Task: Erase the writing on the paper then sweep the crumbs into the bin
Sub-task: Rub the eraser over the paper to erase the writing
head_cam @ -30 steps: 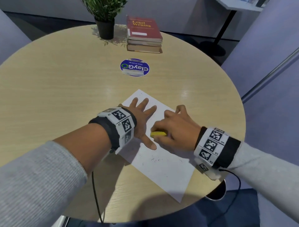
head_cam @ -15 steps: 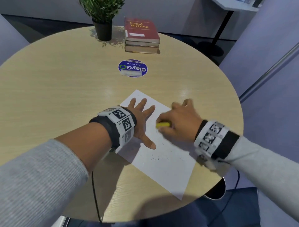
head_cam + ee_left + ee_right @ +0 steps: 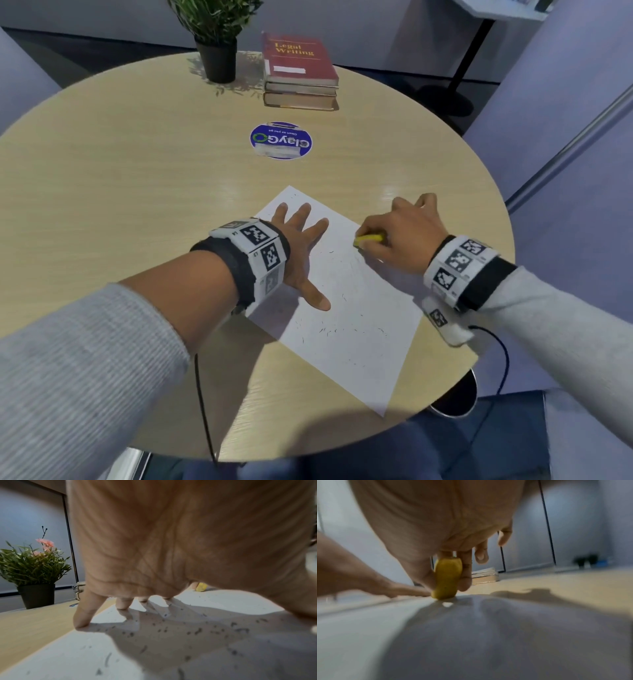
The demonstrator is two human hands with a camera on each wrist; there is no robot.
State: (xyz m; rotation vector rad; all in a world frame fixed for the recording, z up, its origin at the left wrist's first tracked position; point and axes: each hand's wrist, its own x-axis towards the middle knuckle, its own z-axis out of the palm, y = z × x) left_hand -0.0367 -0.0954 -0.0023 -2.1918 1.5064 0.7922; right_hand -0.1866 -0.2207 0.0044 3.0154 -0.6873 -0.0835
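Observation:
A white sheet of paper lies at an angle on the round wooden table. Dark eraser crumbs are scattered over its middle and near half, and show close up in the left wrist view as crumbs. My left hand lies flat on the paper's left part, fingers spread. My right hand pinches a yellow eraser at the paper's right edge, its lower end touching the sheet. The eraser sits between thumb and fingers in the right wrist view.
A potted plant and a stack of books stand at the table's far side. A round blue sticker is on the tabletop beyond the paper. A dark round object shows below the table's near right edge.
My right hand has slid the eraser away from my left hand, up and to the right to the paper's edge. The left hand has stayed put on the sheet.

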